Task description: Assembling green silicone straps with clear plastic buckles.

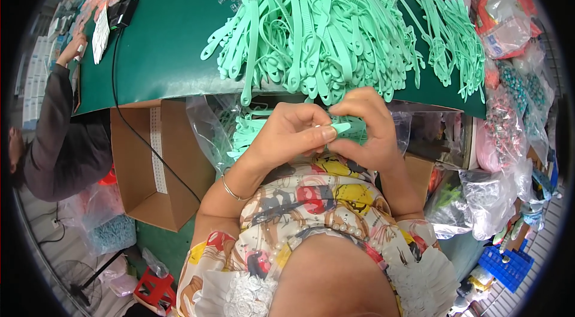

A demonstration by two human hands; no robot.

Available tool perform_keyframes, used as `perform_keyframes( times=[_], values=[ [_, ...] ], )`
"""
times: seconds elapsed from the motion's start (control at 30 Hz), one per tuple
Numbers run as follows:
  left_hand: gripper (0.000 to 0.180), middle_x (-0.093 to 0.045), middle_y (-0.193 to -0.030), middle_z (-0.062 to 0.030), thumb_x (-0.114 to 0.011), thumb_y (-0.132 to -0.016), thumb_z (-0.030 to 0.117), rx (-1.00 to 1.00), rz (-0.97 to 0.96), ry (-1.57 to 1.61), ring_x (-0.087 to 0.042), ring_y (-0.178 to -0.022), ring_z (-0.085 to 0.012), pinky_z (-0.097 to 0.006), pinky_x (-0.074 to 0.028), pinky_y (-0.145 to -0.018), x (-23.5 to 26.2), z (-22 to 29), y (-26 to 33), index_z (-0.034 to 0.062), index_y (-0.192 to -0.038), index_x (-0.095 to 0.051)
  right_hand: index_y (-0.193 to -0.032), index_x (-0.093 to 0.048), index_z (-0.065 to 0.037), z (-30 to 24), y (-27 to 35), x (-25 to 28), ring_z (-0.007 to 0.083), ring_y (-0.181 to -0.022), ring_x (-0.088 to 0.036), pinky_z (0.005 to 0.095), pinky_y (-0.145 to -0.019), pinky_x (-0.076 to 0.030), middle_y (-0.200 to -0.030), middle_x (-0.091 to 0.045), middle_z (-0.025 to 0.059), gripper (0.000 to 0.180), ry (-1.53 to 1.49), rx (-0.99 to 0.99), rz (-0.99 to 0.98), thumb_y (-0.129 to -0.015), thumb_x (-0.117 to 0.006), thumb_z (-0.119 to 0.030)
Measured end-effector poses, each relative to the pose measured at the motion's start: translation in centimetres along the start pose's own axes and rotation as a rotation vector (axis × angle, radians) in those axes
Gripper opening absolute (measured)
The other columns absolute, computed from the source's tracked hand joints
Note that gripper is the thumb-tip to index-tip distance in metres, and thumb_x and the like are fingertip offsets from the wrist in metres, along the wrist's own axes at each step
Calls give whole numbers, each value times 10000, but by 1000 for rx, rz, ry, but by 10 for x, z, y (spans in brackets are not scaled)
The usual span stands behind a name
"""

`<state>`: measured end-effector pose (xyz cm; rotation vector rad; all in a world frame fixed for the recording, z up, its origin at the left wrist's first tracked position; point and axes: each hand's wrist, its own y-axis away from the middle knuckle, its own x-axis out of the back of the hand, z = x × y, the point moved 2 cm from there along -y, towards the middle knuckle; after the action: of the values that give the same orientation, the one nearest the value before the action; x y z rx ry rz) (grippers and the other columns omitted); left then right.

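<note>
A green-topped bench (162,47) fills the upper part of my view, and a big heap of mint-green straps (323,23) sprawls across it, some ends hanging over the near edge; a second, thinner bunch of the same straps (455,41) lies toward the right end. Below the bench edge an open cardboard box (156,167) stands on the floor at my left, a black cable (129,125) runs down across it, and clear plastic bags (497,191) of small coloured parts crowd the right side. At the far left another person in a dark grey sleeve (57,137) leans toward the bench, one hand (72,50) up at its end. My own two hands meet just below the bench edge, over a clear bag with more green straps (251,128) in it. My left hand (287,134) is clenched, thumb pressed forward onto a single mint-green strap piece (342,128), whose pale tip shows just past the thumbnail. My right hand (365,128) curls round the same piece from the other side, fingers bent over it, so both grips are grasping that one strap between them, fingertips touching. A thin bangle (230,190) sits on my left wrist. How the rest of the piece runs inside my palms I cannot tell.
</note>
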<state>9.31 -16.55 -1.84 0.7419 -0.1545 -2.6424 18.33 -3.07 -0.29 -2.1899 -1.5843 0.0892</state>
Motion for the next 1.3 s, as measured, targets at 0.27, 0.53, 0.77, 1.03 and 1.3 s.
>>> perform_keyframes(
  times=[0.27, 0.53, 0.77, 1.03, 1.3],
  values=[
    [219, -545, -713, -9, -501, -878, 203, -88, -130, -117, -469, -633, -47, -188, -371, -545, 6, 1, 1, -2, -850, -571, -909, -599, -4, 11, 11, 3, 184, -774, -546, 275, -689, -424, -849, -564, 82, 266, -126, -68, -91, -678, -712, -75],
    [185, -548, -697, 2, -544, -856, 182, -38, -160, -162, -463, -587, -45, -194, -377, -515, 11, 19, -2, 2, -822, -575, -931, -576, 19, 12, 13, 9, 100, -799, -533, 238, -687, -422, -894, -579, 71, 253, -425, -241, 1, -699, -675, -5],
    [170, -595, -689, -84, -624, -749, 56, 75, -127, -958, -533, -579, -108, -245, -429, -537, 53, 58, 22, -12, -903, -600, -850, -603, 0, -7, 35, 85, 114, -717, -558, 242, -641, -430, -760, -603, 61, 209, 204, -368, -80, -653, -670, -18],
    [119, -589, -701, -33, -588, -791, 25, 295, -67, -716, -530, -654, -75, -219, -436, -574, 102, 16, 56, -38, -891, -605, -834, -600, -5, 13, 73, 103, 145, -749, -566, 269, -660, -431, -787, -605, 67, 169, 227, -509, -146, -691, -661, -72],
    [268, -630, -801, -118, -656, -717, 107, 401, 57, -1124, -615, -733, -217, -306, -471, -647, 139, -59, 81, -6, -950, -586, -914, -570, -46, 53, 102, 82, 282, -720, -574, 348, -642, -457, -801, -595, 104, 249, 661, -350, -343, -702, -625, -164]
  ],
)
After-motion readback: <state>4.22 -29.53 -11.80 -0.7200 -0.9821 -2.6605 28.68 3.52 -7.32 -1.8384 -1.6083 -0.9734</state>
